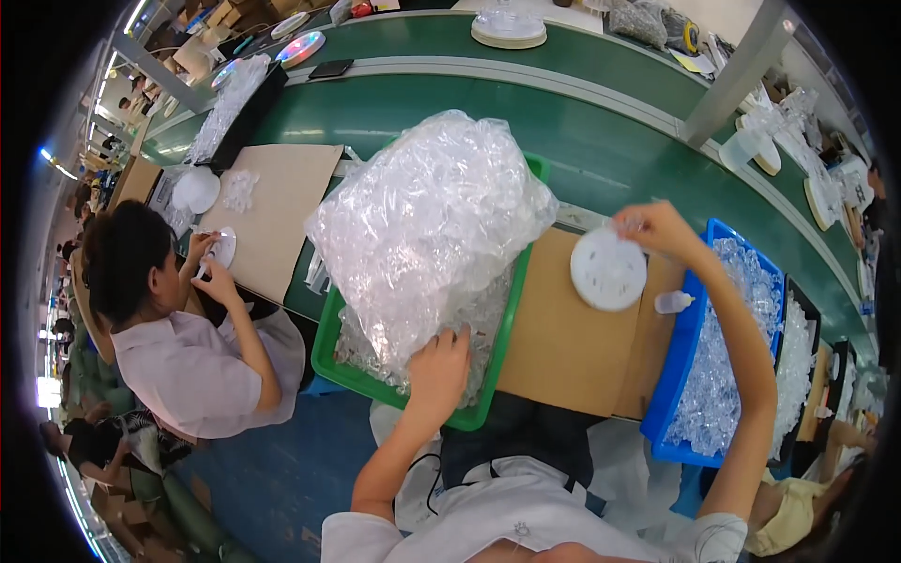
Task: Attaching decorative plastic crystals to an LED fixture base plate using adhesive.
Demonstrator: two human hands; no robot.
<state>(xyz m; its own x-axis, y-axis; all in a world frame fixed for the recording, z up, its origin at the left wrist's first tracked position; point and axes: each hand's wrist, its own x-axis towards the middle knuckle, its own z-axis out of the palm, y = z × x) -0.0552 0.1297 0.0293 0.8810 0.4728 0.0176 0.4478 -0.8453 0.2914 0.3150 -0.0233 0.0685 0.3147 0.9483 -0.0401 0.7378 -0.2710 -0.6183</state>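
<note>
A large clear plastic bag (pixel 432 206) full of transparent pieces lies on a green bin (pixel 327 349), in which loose clear plastic pieces (pixel 481 361) show. My left hand (pixel 439 368) rests at the bag's near edge over these pieces, fingers slightly apart and partly bent, with no held object visible. To the right, a round white disc (pixel 608 272) with small marks or holes lies on brown cardboard (pixel 558 352). My right hand (pixel 655 228) is at the disc's upper right edge, its fingers pinched together. Whatever is between them is too small to make out.
A small white bottle (pixel 672 302) lies beside the disc. A blue bin (pixel 690 361) of clear pieces stands at the right. Another person (pixel 202 324) works at the left, holding a white disc. Behind runs a green conveyor (pixel 601 141) with a stack of discs (pixel 508 30).
</note>
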